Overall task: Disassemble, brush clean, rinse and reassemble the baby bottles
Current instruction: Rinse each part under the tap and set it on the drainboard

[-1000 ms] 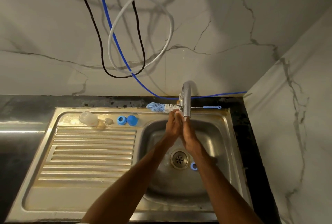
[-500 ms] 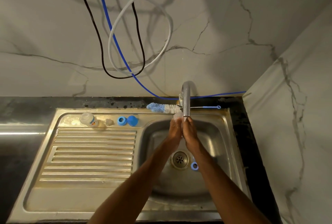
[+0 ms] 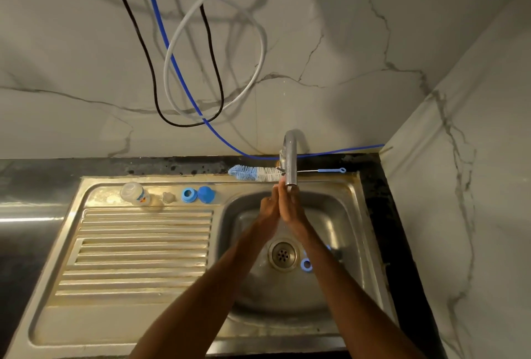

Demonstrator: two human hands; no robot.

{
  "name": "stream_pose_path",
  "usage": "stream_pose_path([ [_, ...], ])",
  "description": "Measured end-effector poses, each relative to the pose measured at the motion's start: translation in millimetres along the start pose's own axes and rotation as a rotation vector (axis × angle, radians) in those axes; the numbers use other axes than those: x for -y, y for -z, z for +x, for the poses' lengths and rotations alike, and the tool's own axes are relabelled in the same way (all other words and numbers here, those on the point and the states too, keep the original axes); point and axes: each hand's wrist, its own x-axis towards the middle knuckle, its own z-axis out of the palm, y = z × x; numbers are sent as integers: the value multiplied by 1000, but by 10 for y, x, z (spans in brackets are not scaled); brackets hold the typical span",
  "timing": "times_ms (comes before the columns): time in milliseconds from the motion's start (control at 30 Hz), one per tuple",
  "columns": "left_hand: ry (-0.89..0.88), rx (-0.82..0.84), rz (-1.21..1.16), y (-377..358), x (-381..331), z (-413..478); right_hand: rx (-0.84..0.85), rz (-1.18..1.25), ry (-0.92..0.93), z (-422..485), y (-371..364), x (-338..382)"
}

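Note:
My left hand (image 3: 268, 209) and my right hand (image 3: 288, 207) are pressed palm to palm with straight fingers, right under the spout of the tap (image 3: 290, 157), above the sink basin (image 3: 339, 223). I cannot tell whether anything lies between the palms. A clear baby bottle (image 3: 135, 193) lies on its side at the back of the drainboard. Beside it sit a clear teat (image 3: 169, 197), a blue screw ring (image 3: 188, 194) and a blue cap (image 3: 206, 194). A second blue ring (image 3: 306, 264) lies in the basin near the drain (image 3: 282, 254). The bottle brush (image 3: 255, 173) lies behind the tap.
The ribbed drainboard (image 3: 138, 249) fills the left half of the steel sink unit. Black, white and blue cables (image 3: 178, 71) hang down the marble wall behind. A marble side wall closes off the right, and a dark countertop (image 3: 26, 174) runs to the left.
My hands have slid against each other under the spout and now lie flatter, palm to palm. The bottle on the drainboard has turned a little, so its label shows.

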Motion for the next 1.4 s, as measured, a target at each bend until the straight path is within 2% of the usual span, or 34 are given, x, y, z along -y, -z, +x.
stream_pose_path([
  [133, -36, 52, -104, 8, 175, -80, -86, 1, -209, 341, 98, 3],
  [200, -13, 55, -118, -18, 132, -158, -86, -46, -254, 321, 106, 44],
  [267, 10, -4, -101, -85, 18, -159, -59, -50, -208, 159, 68, 62],
  [333, 53, -50, -105, -124, -55, -87, 6, 52, -126, -103, 61, 31],
  [467, 117, -107, -236, -67, 4, 72, 47, 156, -72, -323, 118, -124],
  [567, 49, -72, -186, -7, 3, 0, 25, 17, -25, -284, 221, -96],
  [700, -50, 69, -119, 6, 9, -32, 26, -180, 80, -243, 326, 0],
  [800, 39, -10, -97, 35, 45, 107, 53, -360, 183, -275, 270, -9],
  [900, 169, -101, -198, 46, 27, 312, 142, -346, 245, -465, 166, -44],
  [967, 222, -126, -204, 52, 30, 385, 128, -394, 303, -573, 150, -68],
  [1033, 192, -101, -181, 70, 78, 383, 92, -390, 293, -595, 177, -87],
  [1133, 94, 27, -134, 67, 104, 277, 68, -320, 186, -444, 223, -34],
  [1233, 125, 20, -196, 90, 82, 214, 128, -310, 137, -313, 294, 70],
  [1300, 132, 19, -254, 138, 49, 200, 170, -217, 67, -278, 333, 118],
  [1400, 83, 104, -293, 204, -9, 195, 184, 0, -22, -161, 392, 107],
])
